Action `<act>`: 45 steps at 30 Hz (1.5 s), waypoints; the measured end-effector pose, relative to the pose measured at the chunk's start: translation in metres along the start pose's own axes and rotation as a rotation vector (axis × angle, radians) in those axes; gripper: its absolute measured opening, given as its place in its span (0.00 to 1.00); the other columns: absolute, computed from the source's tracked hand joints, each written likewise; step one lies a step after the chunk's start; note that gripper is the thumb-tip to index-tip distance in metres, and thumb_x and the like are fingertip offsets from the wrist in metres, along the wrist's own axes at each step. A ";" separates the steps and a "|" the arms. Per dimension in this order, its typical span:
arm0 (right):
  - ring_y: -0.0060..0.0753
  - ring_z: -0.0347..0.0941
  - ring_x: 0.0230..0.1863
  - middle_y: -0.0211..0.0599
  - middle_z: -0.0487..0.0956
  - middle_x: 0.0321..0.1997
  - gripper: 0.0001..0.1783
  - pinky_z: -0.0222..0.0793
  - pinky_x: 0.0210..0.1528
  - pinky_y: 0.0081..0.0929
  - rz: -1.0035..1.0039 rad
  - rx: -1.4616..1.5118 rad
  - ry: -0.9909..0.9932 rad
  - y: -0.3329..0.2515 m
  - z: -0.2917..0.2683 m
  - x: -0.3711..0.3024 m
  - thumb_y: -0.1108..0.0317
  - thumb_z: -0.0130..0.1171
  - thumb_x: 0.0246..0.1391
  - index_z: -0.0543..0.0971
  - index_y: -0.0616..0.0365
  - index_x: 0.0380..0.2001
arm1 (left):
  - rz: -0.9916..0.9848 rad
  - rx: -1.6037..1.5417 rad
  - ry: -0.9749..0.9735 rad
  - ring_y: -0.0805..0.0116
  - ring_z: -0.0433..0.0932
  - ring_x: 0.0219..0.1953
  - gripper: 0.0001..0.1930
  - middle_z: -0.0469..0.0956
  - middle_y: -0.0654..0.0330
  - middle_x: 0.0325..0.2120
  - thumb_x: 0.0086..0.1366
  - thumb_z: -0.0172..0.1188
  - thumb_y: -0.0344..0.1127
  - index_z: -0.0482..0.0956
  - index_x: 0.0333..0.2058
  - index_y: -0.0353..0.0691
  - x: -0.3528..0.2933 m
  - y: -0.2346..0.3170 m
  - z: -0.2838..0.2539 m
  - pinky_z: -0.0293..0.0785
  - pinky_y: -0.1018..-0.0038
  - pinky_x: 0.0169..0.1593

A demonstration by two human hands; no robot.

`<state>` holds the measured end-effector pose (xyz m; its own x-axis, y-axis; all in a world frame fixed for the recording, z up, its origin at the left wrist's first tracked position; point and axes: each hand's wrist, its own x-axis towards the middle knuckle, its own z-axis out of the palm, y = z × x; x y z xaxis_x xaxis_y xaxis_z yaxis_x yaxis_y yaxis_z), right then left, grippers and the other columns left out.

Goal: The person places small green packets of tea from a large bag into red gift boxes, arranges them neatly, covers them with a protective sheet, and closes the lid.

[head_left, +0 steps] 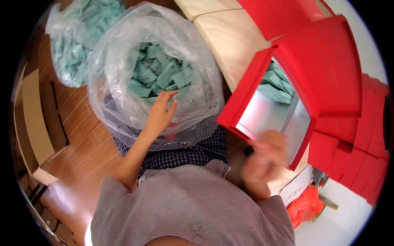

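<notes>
Near the middle of the head view, a person's left hand (162,111) reaches over the near side of a clear plastic bag (108,61) filled with green packets (160,74), thumb and fingers parted with nothing visibly pinched between them. Right of center, an open red box (245,96) with a silvery interior sits tilted, more green packets (276,84) gathered at its upper end. The right hand (269,158) is a blur at the box's lower edge; whether it grips anything cannot be told. A second bag of green packets (74,53) fills the upper left, above an open cardboard box (37,119) at the left edge. Red boxes (349,153) crowd the right, above an orange-red plastic bag (304,206) at lower right.
</notes>
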<state>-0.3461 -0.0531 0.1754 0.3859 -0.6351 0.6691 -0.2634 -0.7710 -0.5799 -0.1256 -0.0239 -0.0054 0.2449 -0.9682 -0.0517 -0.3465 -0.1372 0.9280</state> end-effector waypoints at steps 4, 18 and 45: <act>0.52 0.70 0.41 0.46 0.76 0.41 0.21 0.67 0.45 0.38 0.227 0.011 -0.386 0.035 0.161 -0.018 0.78 0.58 0.46 0.73 0.60 0.47 | 0.072 0.414 -0.201 0.57 0.74 0.45 0.13 0.75 0.52 0.41 0.59 0.52 0.31 0.75 0.43 0.37 -0.043 -0.068 0.010 0.69 0.65 0.49; 0.50 0.73 0.48 0.57 0.76 0.44 0.20 0.67 0.53 0.37 0.736 -0.282 -0.566 0.135 0.207 -0.032 0.69 0.47 0.59 0.69 0.67 0.53 | -0.416 -0.653 -0.015 0.57 0.71 0.55 0.24 0.72 0.51 0.51 0.68 0.50 0.43 0.64 0.57 0.34 -0.034 -0.062 0.002 0.64 0.65 0.59; 0.53 0.65 0.51 0.46 0.71 0.46 0.18 0.62 0.52 0.41 0.371 -0.349 -0.532 0.166 0.241 -0.039 0.75 0.62 0.43 0.73 0.58 0.40 | -0.522 -1.036 0.391 0.69 0.70 0.45 0.34 0.65 0.59 0.46 0.64 0.57 0.38 0.46 0.63 0.46 -0.006 -0.041 -0.035 0.71 0.68 0.48</act>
<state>-0.1920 -0.1450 -0.0594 0.5703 -0.8165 0.0899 -0.6920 -0.5365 -0.4830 -0.0809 -0.0051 -0.0300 0.4562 -0.6942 -0.5567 0.7156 -0.0857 0.6932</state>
